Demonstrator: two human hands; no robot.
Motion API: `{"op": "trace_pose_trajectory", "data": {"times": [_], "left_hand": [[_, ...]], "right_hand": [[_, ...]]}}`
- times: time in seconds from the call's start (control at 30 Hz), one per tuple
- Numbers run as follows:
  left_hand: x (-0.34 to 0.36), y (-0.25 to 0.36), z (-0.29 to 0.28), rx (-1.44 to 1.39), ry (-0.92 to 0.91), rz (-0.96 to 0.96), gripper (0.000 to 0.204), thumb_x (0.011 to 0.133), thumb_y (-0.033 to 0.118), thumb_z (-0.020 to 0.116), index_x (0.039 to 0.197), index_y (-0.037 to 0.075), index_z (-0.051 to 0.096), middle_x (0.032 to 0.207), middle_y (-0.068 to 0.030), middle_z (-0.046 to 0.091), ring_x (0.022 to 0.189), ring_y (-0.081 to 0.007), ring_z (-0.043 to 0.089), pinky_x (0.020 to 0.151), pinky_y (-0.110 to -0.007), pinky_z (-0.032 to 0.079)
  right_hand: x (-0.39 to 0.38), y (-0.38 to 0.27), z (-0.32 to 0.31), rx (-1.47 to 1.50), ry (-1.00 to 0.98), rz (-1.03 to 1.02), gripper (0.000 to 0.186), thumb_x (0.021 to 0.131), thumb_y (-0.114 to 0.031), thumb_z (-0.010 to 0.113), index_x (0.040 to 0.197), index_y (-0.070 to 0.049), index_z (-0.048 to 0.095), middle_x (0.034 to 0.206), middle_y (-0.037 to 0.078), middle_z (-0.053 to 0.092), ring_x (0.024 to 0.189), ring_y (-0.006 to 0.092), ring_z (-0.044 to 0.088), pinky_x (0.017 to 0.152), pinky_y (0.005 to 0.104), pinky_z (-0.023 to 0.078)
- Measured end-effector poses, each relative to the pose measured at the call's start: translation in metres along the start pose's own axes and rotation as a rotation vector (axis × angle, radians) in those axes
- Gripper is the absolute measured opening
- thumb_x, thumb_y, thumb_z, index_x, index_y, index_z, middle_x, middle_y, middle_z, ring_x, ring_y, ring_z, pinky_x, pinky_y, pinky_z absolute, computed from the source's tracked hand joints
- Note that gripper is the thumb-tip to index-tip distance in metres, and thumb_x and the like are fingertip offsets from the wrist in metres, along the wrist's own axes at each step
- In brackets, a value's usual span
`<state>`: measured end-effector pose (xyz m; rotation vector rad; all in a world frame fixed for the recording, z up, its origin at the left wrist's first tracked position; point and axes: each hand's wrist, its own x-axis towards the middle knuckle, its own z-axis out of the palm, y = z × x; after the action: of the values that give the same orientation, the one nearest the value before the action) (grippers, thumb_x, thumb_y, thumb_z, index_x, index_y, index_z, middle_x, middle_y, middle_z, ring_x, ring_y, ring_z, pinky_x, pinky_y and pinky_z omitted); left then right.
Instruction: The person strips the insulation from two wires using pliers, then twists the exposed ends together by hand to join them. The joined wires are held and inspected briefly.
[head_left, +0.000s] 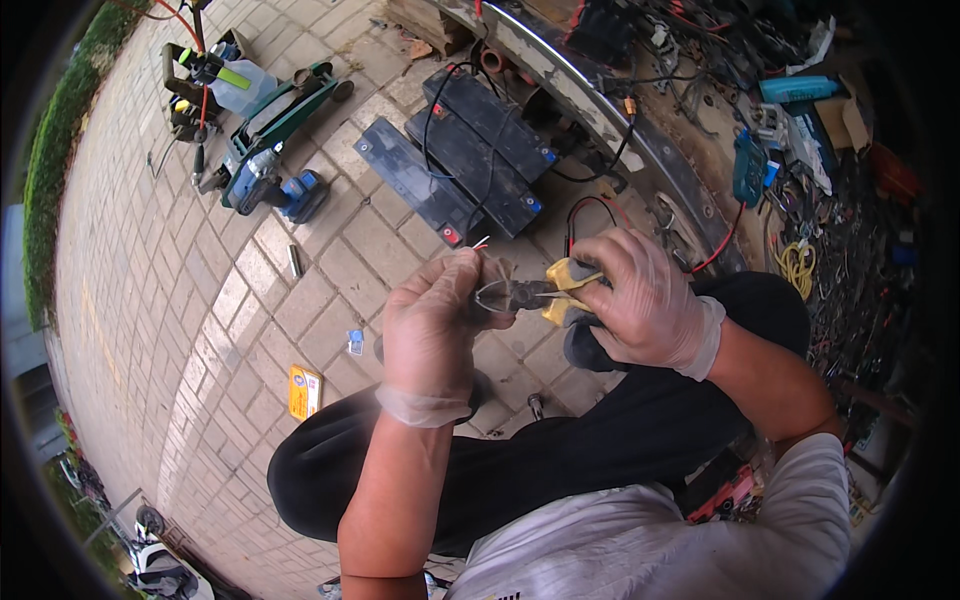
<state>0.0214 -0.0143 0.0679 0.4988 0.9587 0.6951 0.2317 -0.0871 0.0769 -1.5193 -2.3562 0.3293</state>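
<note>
Person crouches over a brick-paved floor (200, 300), both hands in thin clear gloves. Right hand (645, 295) is closed round the yellow grips of a pair of pliers (530, 295), jaws pointing left. Left hand (435, 320) is curled, fingertips pinching a thin wire (478, 245) just at the plier jaws; a short bare tip shows above the fingers. Judged: the wire end is being cut or stripped, work at the tip under way, not finished. 3 dark batteries (470, 150) lie beyond the hands, with a red lead (585, 205) nearby. A blue cordless drill (270, 185) sits well apart, left.
</note>
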Motion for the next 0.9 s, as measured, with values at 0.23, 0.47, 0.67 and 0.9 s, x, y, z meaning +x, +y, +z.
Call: {"op": "trace_pose_trajectory", "data": {"times": [0.23,0.47,0.67,0.9], "left_hand": [[-0.006,0.008,-0.001,-0.136,-0.091,-0.094,0.026,0.096,0.016,0.056,0.110,-0.005,0.061,0.098,-0.0171,0.067,0.078,-0.0260,0.068,0.072,-0.037,0.058],[-0.020,0.005,0.007,0.197,-0.077,0.088,0.028,0.096,0.008,0.056,0.121,-0.005,0.059,0.097,-0.0137,0.066,0.079,-0.0194,0.062,0.077,-0.031,0.051],[-0.020,0.000,0.010,0.220,-0.036,0.176,0.027,0.096,0.004,0.056,0.120,-0.005,0.060,0.097,-0.0116,0.066,0.081,-0.0169,0.061,0.078,-0.030,0.051],[-0.022,0.000,0.012,0.318,-0.017,0.246,0.027,0.096,0.005,0.057,0.120,-0.005,0.061,0.098,-0.0107,0.067,0.083,-0.0168,0.062,0.082,-0.031,0.051]], "right_hand": [[-0.006,0.002,0.004,-0.007,0.003,0.133,0.031,0.064,-0.009,0.071,0.093,0.000,0.067,0.116,0.015,0.052,0.106,0.0335,0.052,0.088,0.0428,0.046],[-0.008,0.000,0.004,0.036,0.021,0.212,0.025,0.070,-0.008,0.069,0.094,0.001,0.068,0.122,0.014,0.050,0.112,0.0316,0.049,0.096,0.0439,0.041],[-0.004,-0.002,0.004,0.005,0.020,0.189,0.024,0.074,-0.006,0.064,0.096,0.003,0.068,0.124,0.015,0.050,0.114,0.0327,0.047,0.097,0.0448,0.039],[-0.005,-0.002,0.000,0.032,-0.105,0.222,0.030,0.069,-0.005,0.069,0.097,0.004,0.065,0.121,0.017,0.049,0.113,0.0348,0.050,0.094,0.0437,0.044]]}}
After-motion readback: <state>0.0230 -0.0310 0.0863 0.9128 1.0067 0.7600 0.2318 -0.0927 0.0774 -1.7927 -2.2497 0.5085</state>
